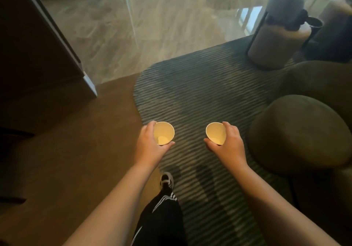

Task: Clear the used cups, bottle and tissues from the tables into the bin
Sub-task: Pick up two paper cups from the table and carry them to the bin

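Note:
I hold two pale paper cups out in front of me above the floor. My left hand (149, 142) grips the left cup (163, 132) from its left side, mouth up and tilted toward me. The right cup (215, 132) sits in my right hand (227, 141), which wraps it from the right. Both cups look empty inside. No bin, bottle or tissues appear in the head view.
A striped grey rug (200, 93) lies under my hands. A round dark pouf (299, 133) stands at the right, with upholstered chairs (276, 41) behind it. A dark cabinet or wall panel (34, 55) is at the left. Glossy marble floor (133, 26) stretches ahead. My leg and shoe (166, 181) are below.

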A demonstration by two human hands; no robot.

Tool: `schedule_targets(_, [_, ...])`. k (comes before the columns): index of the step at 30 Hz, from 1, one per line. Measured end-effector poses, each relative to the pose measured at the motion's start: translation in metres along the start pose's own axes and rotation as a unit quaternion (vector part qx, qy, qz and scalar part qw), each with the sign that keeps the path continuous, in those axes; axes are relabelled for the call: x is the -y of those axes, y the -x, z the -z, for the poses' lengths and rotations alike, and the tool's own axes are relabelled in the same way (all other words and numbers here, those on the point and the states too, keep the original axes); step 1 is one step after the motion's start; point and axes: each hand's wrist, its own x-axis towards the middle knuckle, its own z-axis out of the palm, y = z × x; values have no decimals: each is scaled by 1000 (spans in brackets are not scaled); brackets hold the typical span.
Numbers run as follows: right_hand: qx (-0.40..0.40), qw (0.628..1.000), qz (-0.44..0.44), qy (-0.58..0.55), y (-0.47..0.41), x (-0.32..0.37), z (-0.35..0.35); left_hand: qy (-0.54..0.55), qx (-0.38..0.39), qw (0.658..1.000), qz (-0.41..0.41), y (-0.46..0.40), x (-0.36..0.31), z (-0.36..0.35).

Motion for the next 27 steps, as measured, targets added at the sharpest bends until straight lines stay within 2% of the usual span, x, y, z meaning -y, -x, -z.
schedule_targets(5, [-25, 999, -19, -12, -135, 44, 2, -2, 40, 999, -21, -152, -21, 8])
schedule_targets(11, [-77, 995, -58, -27, -263, 66, 7, 5, 67, 997, -37, -294, -53, -13])
schedule_targets(19, [-105, 993, -61, -5, -455, 53, 16, 8, 74, 995, -62, -486, -101, -89])
schedule_targets(27, [-94, 993, -66, -11, -695, 52, 60, 21, 94, 993, -72, -705, -191, -163])
